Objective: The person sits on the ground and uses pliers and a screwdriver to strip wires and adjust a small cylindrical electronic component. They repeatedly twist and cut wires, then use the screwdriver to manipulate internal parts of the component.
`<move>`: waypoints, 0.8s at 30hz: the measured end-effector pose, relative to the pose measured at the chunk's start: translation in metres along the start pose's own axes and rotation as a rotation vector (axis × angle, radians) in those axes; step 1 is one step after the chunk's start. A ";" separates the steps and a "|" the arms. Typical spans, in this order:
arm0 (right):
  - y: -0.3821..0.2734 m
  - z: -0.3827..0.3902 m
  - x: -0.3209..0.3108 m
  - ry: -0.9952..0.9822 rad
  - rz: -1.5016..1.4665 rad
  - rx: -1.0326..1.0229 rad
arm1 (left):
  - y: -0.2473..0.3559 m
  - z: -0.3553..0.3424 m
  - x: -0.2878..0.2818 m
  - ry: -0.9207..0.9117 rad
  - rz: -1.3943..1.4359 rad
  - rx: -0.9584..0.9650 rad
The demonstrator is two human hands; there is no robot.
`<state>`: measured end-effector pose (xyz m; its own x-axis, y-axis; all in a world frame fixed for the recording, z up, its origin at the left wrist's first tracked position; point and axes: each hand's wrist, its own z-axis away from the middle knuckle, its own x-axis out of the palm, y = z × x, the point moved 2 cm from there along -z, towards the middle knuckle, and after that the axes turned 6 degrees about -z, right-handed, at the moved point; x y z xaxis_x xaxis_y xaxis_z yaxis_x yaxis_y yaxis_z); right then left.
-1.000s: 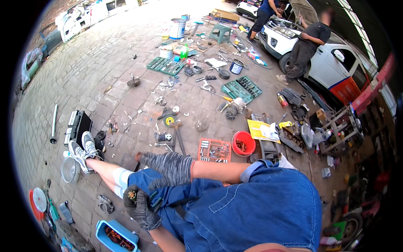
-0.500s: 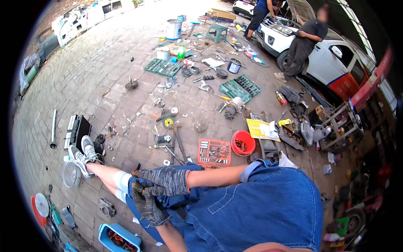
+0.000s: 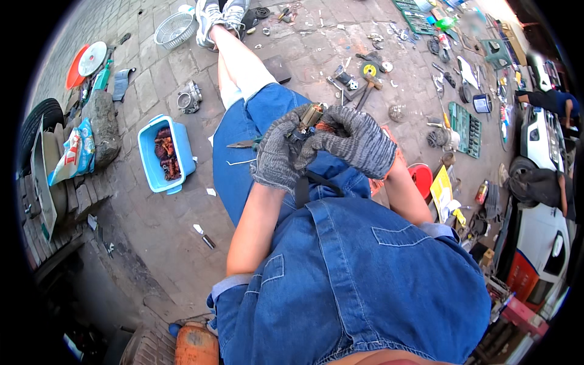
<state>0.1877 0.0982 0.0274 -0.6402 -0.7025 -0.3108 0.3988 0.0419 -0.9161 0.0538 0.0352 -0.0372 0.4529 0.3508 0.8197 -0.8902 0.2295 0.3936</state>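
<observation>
Both my hands wear grey knit gloves and meet above my lap. Between them is a small metal part (image 3: 312,114) with a brass-toned block and dark pieces; copper-coloured strands (image 3: 326,127) show beside it. My left hand (image 3: 278,152) is closed around its near left side. My right hand (image 3: 359,139) has curled fingers pressed against it from the right, and the fingertips are partly hidden. By my left hand, a pointed metal blade (image 3: 243,144) of a tool sticks out over my denim-covered thigh. A thin bent wire (image 3: 241,162) lies just below that blade.
On the left stands a light-blue tub (image 3: 148,155) holding rusty copper-coloured scraps. A metal housing (image 3: 189,97) and a grey basket (image 3: 176,30) lie beyond. Rightward are a hammer (image 3: 368,91), a red bucket (image 3: 421,179), a green socket set (image 3: 465,131) and a white car (image 3: 538,243).
The view has swung round, so my legs now point up the picture and the car sits at the far right. My hands stay together at the metal part, now nearer the picture's middle.
</observation>
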 end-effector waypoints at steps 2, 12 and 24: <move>0.006 -0.002 -0.002 -0.082 -0.263 0.077 | 0.001 0.001 0.004 0.061 -0.051 -0.026; 0.047 0.003 -0.031 -0.010 -1.365 0.110 | 0.011 0.002 0.019 0.049 -1.019 0.300; -0.005 0.017 -0.010 0.184 -0.390 -0.123 | 0.013 -0.002 0.038 0.212 -1.660 1.075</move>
<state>0.2032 0.0926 0.0394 -0.8379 -0.5448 0.0341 0.0303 -0.1088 -0.9936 0.0599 0.0534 -0.0014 0.6455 0.5093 -0.5691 0.7110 -0.1285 0.6914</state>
